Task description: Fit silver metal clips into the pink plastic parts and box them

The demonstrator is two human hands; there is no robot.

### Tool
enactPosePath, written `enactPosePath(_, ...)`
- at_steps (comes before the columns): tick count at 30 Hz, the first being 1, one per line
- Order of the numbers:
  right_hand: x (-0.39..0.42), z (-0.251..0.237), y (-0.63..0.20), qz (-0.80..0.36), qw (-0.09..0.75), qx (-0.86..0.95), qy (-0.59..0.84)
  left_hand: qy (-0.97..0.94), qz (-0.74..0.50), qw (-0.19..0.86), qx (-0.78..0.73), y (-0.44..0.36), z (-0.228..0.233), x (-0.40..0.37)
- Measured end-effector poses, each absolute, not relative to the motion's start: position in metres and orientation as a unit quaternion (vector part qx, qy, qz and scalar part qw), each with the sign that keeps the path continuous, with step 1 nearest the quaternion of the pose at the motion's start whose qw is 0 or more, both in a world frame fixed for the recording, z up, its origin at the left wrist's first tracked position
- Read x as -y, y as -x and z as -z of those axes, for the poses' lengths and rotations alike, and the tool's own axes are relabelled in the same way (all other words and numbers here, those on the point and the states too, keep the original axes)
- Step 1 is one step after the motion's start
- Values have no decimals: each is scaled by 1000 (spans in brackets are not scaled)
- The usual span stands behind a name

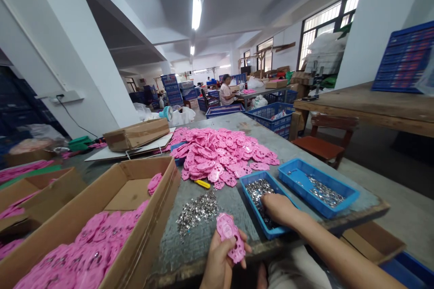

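Observation:
My left hand point(220, 259) holds a pink plastic piece point(230, 236) upright near the table's front edge. Reaching into the nearer blue tray point(249, 201), my right hand point(278, 208) has its fingers down among small shiny metal parts point(257, 188); whether it grips any is hidden. A loose heap of the same metal parts point(198, 210) lies on the grey table point(237, 122) just left of the pink piece. Behind it spreads a big pile of pink pieces point(224, 153) with a yellow tool point(202, 184) at its near edge.
A second blue tray point(317, 187) of metal parts sits at the right. A cardboard box point(111, 216) with pink pieces stands at the left, another box point(135, 134) behind. A wooden chair point(322, 142) and bench are right. A person sits at a far table point(226, 90).

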State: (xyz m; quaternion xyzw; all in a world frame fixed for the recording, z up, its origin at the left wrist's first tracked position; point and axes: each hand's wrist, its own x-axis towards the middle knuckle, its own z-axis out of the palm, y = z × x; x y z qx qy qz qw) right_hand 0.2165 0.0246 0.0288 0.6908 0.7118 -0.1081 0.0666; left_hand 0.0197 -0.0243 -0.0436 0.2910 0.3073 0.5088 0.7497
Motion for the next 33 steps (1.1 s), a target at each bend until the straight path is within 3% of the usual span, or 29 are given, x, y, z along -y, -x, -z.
enactPosePath(15,-33,-39,-228,120,-58,-691,-710,-297,-516,724,-348,-30,31,31)
enactPosePath(20,-15,-37,-194,337,-190,-711,-587,-320,-574,637,-404,-33,38,22)
enactPosePath(22,-5,-32,-179,389,-205,-715,-543,-308,-585,617,-428,-34,40,18)
enactPosePath(33,5,-22,-151,335,-220,-786,-472,-304,-558,615,-467,-17,37,23)
